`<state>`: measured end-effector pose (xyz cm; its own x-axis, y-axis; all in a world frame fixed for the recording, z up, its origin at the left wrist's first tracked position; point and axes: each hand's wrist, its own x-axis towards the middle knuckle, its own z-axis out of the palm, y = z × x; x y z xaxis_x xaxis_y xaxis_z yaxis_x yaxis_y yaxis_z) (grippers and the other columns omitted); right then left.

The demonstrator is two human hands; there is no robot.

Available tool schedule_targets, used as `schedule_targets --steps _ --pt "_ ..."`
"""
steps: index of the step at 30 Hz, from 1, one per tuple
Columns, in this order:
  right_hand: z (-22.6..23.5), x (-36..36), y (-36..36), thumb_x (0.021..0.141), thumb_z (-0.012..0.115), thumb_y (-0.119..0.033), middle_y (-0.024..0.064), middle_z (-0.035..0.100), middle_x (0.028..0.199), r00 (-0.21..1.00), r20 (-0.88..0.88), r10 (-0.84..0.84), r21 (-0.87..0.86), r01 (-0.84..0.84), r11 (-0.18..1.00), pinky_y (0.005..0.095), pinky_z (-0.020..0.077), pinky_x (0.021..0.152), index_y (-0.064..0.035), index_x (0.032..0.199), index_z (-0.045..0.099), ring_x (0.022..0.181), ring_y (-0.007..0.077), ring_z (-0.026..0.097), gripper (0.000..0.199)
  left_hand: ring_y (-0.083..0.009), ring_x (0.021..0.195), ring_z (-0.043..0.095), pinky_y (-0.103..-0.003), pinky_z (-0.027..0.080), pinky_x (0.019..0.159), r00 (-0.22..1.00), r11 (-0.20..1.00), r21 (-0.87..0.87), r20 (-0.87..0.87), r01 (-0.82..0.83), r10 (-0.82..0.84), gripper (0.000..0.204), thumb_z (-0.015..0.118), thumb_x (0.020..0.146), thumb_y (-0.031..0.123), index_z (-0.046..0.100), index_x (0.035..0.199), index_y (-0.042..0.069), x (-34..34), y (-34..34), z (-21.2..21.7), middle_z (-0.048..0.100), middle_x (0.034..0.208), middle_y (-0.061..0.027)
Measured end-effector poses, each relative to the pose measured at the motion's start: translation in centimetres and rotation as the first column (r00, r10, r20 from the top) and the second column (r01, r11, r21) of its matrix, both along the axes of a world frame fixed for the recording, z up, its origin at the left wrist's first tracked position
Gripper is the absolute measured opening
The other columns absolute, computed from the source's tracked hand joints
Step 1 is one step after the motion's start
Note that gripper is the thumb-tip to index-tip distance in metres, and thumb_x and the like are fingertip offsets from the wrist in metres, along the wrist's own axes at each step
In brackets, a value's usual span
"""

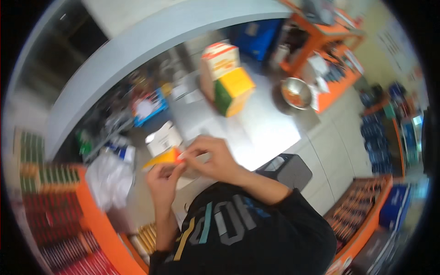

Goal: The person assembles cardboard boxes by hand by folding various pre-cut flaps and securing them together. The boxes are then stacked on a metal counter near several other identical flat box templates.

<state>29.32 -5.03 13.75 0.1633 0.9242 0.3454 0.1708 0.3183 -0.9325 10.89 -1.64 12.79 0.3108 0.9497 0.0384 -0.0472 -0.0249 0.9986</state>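
A yellow-orange item [159,159] (blurred, kind unclear) is being held up toward the L end of the metal table's [270,133] near edge, its lower side being pinched by the L hand [162,181], its red R tip by the R hand [213,156], prob. so both ends are being steadied. Just beyond, a white box [160,141] is being rested; nearer the far edge a yellow-green carton [233,94] is being stood, presumably for elbow room.

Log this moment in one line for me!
Left hand: pinching yellow-orange piece | right hand: pinching same piece | near: white carton | on counter: yellow-green box
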Motion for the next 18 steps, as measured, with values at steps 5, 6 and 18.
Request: schedule_targets --steps 5,6,18 --pt "0.6 0.8 -0.7 0.088 0.075 -0.015 0.0089 0.065 0.079 0.986 0.153 0.066 0.046 -0.074 0.996 0.0316 0.0474 0.062 -0.0016 0.085 0.071 0.068 0.0206 0.063 0.014 -0.0157 0.083 0.071 -0.026 0.057 0.078 0.998 0.999 0.032 0.039 0.040 -0.041 0.011 0.073 0.086 -0.008 0.064 0.093 -0.005 -0.4 0.2 -0.3 0.072 0.090 -0.0127" --pt "0.8 0.9 -1.0 0.088 0.074 -0.015 0.0094 0.065 0.079 0.994 0.083 0.069 0.019 -0.071 0.997 0.0314 0.0473 0.062 -0.0026 0.087 0.072 0.068 0.0207 0.062 0.013 -0.0155 0.083 0.070 -0.026 0.056 0.078 0.997 1.000 0.001 0.076 0.029 -0.029 0.012 0.073 0.086 -0.008 0.064 0.093 -0.005 -0.2 0.3 -0.3 0.072 0.091 -0.0127" --pt "0.0 0.8 -2.0 0.090 0.074 -0.020 0.0110 0.071 0.088 0.999 -0.016 -0.045 0.027 0.045 0.999 0.0320 0.0573 0.068 -0.0028 0.090 0.072 0.078 0.0231 0.070 0.017 -0.0163 0.095 0.069 -0.027 0.054 0.087 1.000 0.998 0.064 0.013 0.015 -0.016 0.015 0.066 0.090 -0.008 0.062 0.105 -0.007 1.1 0.4 -1.2 0.070 0.102 -0.0137"
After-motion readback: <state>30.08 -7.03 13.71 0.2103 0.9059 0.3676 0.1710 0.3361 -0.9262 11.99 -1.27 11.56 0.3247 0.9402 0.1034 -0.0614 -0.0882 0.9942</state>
